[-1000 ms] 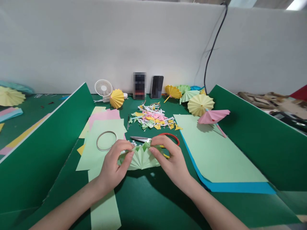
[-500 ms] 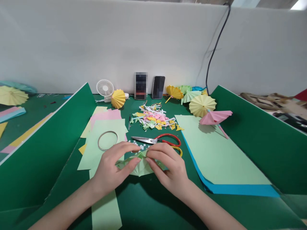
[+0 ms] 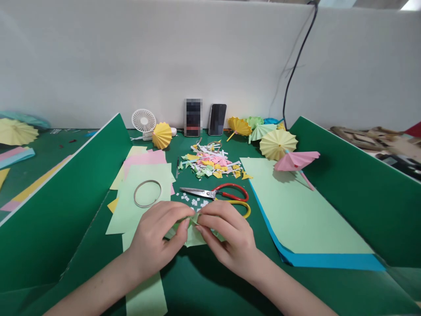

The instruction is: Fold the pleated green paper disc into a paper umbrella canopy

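Now your left hand [image 3: 154, 239] and right hand [image 3: 232, 239] pinch pleated green paper [image 3: 194, 238] between fingers [image 3: 179, 212], nearer you than the scissors [image 3: 210, 193].

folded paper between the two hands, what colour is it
The folded paper is light green; the head view shows it best.

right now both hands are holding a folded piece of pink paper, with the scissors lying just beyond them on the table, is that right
Not quite: the head view shows that the folded paper is light green, not pink. The left hand and right hand are both holding it, with the scissors lying just beyond them on the table.
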The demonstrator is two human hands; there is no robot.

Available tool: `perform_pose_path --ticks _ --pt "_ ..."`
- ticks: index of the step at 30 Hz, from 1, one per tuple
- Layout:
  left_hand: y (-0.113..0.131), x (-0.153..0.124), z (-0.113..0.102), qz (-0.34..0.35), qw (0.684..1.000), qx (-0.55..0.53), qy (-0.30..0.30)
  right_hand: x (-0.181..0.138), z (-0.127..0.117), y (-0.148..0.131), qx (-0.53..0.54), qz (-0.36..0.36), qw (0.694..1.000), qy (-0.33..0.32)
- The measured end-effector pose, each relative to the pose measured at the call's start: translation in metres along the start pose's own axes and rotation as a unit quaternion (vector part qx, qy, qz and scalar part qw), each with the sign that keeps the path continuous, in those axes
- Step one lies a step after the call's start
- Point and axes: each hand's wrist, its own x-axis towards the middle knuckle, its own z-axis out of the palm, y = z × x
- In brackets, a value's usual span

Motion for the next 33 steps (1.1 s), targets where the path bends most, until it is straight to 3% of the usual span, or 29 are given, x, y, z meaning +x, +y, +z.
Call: perform_pose_path --ticks 9,20,26,33 --pt "-0.0013 -0.0056 -0.0009 -0.005 1.000 0.018 -0.006 -0.0004 0.0001 -0.0006 0.017 0.031 0.999 0.022" --pt "-0.0047 -0.0049 0.0023 -0.093 0.995 -0.008 -0.018 -0.0033 0.0048 0.0006 0.051 0.102 0.993 0.042" --pt "-0.0054 -0.0033 0.0022 -0.096 0.994 -0.041 -0.025 -0.0034 0.0052 0.0025 0.053 0.111 0.992 0.040" --pt "-0.0059 -0.0028 0.0029 -0.154 0.985 -0.068 -0.035 -0.0018 0.0046 0.0029 0.054 0.116 0.991 0.040"
